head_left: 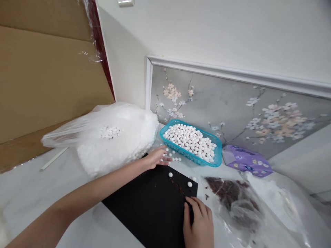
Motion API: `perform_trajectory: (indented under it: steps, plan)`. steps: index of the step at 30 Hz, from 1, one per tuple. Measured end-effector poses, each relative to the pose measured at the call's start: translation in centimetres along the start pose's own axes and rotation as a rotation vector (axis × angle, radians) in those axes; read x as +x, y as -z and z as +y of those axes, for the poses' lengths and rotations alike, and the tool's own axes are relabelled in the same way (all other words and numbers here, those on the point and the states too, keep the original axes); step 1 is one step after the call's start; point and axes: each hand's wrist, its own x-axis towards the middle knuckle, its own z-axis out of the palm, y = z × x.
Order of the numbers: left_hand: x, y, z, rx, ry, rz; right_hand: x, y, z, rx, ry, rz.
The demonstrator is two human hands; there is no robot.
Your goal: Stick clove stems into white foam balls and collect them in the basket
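My left hand [156,157] reaches forward with its fingers apart, among several small white balls [176,159] just in front of a turquoise plastic basket [218,151]. Similar white balls [187,139] fill that basket. Below lies a black sheet [150,206], with a white ball [189,184], another ball [170,175] and some dark brown crumbs [178,187] on it. Near the sheet's right edge rests my right hand [199,220], fingers loosely bent, thumb apart, nothing visible in its grasp; its palm side is hidden.
A large clear bag of white balls [113,137] sits on the left. On the right are a bag of dark brown pieces [232,199] and a purple packet [248,161]. Behind lean a framed flower picture [219,93] and, at left, cardboard [49,82].
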Motion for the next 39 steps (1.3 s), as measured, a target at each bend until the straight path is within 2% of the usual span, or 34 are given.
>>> perform_trajectory:
  steps: [6,15,22,26,31,33,36,39]
  plan:
    - [-0.2,0.0,-0.5,0.034,-0.062,-0.044,-0.3,-0.1,0.0,0.083,-0.005,-0.018]
    - [-0.7,0.0,-2.0,0.106,-0.101,-0.130,0.2,0.1,-0.8,0.103,-0.065,0.028]
    - [-2.1,0.7,-1.5,0.192,-0.172,-0.206,0.5,0.8,-1.1,0.097,-0.041,0.008]
    - [-2.5,2.4,-1.4,0.300,-0.264,-0.171,0.5,1.0,-1.2,0.065,-0.040,-0.028]
    - [-2.2,4.4,-2.3,0.489,-0.402,-0.106,0.7,1.2,-2.1,-0.044,0.110,-0.265]
    - [-2.0,4.6,-2.7,0.572,-0.464,-0.084,0.8,1.2,-2.2,-0.066,0.136,-0.319]
    - [-1.9,4.6,-3.3,0.695,-0.564,-0.058,0.6,0.9,-2.0,-0.043,0.117,-0.323]
    - [-2.0,4.1,-3.6,0.798,-0.638,-0.045,0.2,0.7,-1.6,0.029,0.110,-0.267]
